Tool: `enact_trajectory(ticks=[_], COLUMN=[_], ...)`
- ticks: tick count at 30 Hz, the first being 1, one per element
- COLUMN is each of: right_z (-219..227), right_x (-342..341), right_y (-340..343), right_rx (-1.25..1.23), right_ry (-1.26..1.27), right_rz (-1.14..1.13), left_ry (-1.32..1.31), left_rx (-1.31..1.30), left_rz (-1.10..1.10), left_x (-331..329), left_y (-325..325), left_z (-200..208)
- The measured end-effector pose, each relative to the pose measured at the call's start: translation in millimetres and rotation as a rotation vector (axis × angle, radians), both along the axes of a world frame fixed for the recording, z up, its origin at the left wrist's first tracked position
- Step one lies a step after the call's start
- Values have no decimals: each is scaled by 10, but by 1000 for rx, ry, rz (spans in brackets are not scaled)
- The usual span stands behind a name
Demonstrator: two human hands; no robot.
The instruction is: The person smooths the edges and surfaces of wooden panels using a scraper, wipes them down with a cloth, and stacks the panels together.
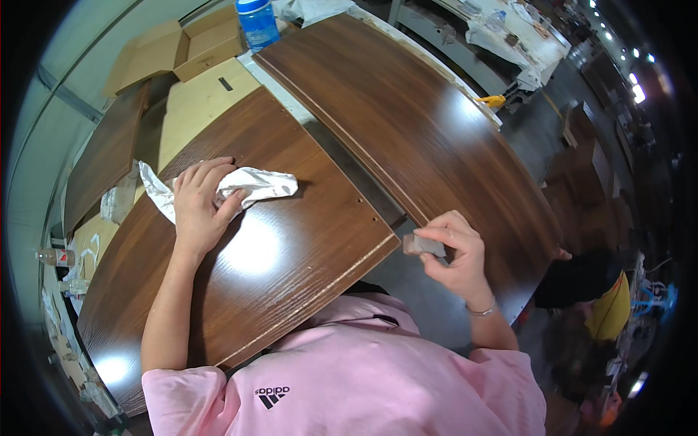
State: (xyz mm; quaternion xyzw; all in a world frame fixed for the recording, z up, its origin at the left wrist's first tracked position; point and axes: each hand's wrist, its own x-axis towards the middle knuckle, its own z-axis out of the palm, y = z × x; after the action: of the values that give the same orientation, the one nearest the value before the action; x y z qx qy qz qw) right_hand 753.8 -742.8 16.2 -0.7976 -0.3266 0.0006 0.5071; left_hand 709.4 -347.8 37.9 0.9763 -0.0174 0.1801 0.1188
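Note:
My left hand grips a crumpled white cloth against the face of a dark brown wood-grain panel. Part of the cloth is under the palm, and its ends stick out on both sides. Between thumb and fingers of my right hand is a small greyish block, held just beyond the near right corner of that panel. I cannot tell what the block is made of. Along the panel's near edge runs a pale, rough-looking strip. A few small dark holes show near its right edge.
A second brown panel lies to the right, across a narrow gap. At the far left stand an open cardboard box and a blue jar. A yellow tool sits by the far panel's edge. Someone in dark clothing is at the right.

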Motion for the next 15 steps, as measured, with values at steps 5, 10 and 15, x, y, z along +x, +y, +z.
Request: enact_trajectory(ticks=[5,10,15], right_z=[-95,-149,-221], right_x=[-264,-618,-548], right_y=[302,415,443], right_rx=[23,72,59], right_ry=[-290,-285,-330], right_rz=[-155,-106,-288], left_ry=[-3,-18,-19], left_rx=[31,21,36], left_rz=[-25,-31,-34], left_x=[12,-8,-9], left_y=[-28,-3,8], left_z=[-12,-40,-46])
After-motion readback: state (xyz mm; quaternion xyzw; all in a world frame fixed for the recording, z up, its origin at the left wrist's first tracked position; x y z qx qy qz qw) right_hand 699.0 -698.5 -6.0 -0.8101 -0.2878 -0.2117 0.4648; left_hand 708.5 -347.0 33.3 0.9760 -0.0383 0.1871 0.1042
